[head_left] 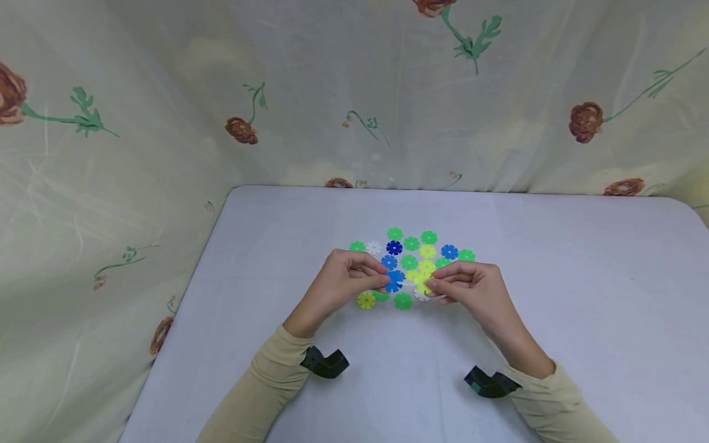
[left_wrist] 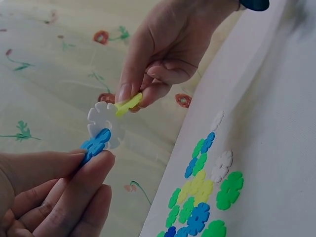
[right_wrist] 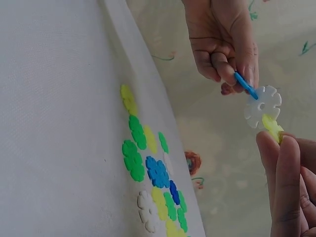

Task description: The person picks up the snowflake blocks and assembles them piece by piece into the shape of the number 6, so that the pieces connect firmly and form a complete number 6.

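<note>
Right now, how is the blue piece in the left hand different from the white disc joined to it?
The left hand pinches the blue piece; neither hand visibly grips the white disc. In the right wrist view, the blue piece appears nearly edge-on, the white disc largely face-on. Both are held above the table.

Left hand (head_left: pixel 346 277): raised, thumb and forefinger pinched, remaining fingers bent. Right hand (head_left: pixel 480 286): likewise raised and pinching, turned toward the left, hands apart. Left forearm (head_left: pixel 260 381), right forearm (head_left: pixel 559 403): beige-sleeved, reaching forward, angled inward.
</note>
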A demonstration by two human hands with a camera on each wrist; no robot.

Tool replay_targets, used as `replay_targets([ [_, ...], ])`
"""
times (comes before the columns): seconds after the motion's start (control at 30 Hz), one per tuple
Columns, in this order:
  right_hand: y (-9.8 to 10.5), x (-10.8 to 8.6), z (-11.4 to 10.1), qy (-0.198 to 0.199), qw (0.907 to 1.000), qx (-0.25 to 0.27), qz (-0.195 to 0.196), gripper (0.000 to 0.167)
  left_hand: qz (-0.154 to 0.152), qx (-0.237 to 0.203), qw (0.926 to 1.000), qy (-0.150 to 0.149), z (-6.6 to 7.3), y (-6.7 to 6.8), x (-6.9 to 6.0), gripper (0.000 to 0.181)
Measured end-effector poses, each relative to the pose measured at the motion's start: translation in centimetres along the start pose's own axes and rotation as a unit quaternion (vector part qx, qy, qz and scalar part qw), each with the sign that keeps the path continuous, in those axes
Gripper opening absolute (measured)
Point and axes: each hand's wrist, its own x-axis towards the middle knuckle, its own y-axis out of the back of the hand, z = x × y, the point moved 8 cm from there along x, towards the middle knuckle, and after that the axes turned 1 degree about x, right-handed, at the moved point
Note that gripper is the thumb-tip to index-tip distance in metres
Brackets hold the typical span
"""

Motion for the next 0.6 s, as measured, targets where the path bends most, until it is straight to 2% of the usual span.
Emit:
replay_targets([
  [0.6, -0.19, -0.09, 0.2, -0.002, 0.9996, 0.015, 0.023, 0.027, 0.014, 0.008, 0.9999, 0.002, 0.12, 0.1, 0.03, 0.012],
])
